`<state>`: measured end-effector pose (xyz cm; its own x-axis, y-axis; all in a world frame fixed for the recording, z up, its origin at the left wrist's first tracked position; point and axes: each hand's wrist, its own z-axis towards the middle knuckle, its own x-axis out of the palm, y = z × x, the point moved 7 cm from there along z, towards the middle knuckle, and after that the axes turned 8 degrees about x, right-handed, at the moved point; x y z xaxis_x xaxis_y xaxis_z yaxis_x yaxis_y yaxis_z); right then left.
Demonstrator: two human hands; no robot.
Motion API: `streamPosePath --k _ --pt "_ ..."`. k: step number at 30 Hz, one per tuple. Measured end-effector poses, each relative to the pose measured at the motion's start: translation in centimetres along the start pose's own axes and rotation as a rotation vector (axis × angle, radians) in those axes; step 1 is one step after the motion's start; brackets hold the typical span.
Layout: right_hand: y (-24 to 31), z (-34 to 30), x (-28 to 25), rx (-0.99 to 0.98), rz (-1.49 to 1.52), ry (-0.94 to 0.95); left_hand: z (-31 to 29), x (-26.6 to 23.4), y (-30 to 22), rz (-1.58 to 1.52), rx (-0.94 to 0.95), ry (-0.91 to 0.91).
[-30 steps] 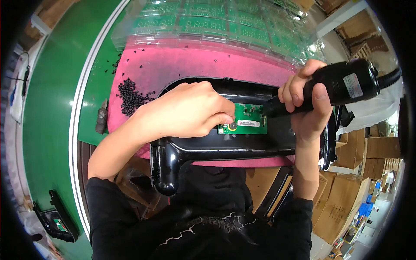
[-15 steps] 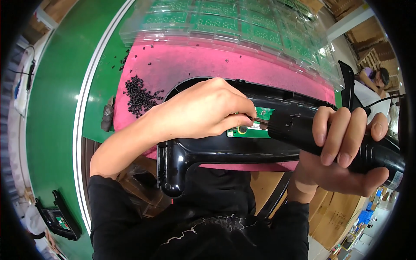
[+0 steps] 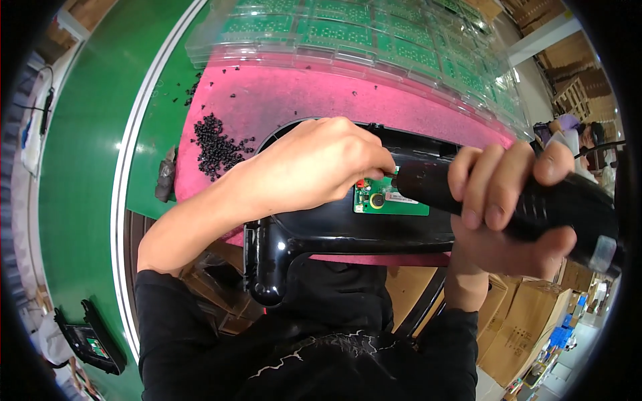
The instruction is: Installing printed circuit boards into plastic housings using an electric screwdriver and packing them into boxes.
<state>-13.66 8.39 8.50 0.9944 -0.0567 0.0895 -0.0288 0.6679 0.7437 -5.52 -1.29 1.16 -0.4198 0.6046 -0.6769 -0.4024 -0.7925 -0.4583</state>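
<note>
At the board's (image 3: 408, 207) upper edge, the left hand (image 3: 328, 160) pinches narrowly, contents hidden; the right hand (image 3: 496, 194) grips the driver (image 3: 422, 182). Apparently tip alignment, calling for steadiness.

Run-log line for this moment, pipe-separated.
right grip: around black handheld tool | left grip: at tool's nose, contents unclear | circuit board: in black shell on pink mat | black screws: loose pile, mat's left

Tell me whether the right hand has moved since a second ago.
Yes: the right hand has moved toward the person's body, judged against the black pile.
</note>
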Motion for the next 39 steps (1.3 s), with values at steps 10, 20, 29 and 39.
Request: streamPosePath --k 10,20,29,39 --pt "-3.5 -0.3 -0.9 0.190 -0.086 -0.208 -0.2 -1.4 0.9 0.113 -0.227 -0.098" --pt "-5.2 1.2 0.0 0.265 -0.083 -0.093 -0.7 -1.8 1.2 0.194 -0.259 -0.161" --pt "-5.8 1.0 -0.6 0.298 0.016 -0.198 -1.3 -0.7 1.8 0.189 -0.300 0.051" --pt "0.6 1.4 -1.4 0.075 0.130 -0.172 0.5 -1.0 -0.3 0.083 0.005 -0.071"
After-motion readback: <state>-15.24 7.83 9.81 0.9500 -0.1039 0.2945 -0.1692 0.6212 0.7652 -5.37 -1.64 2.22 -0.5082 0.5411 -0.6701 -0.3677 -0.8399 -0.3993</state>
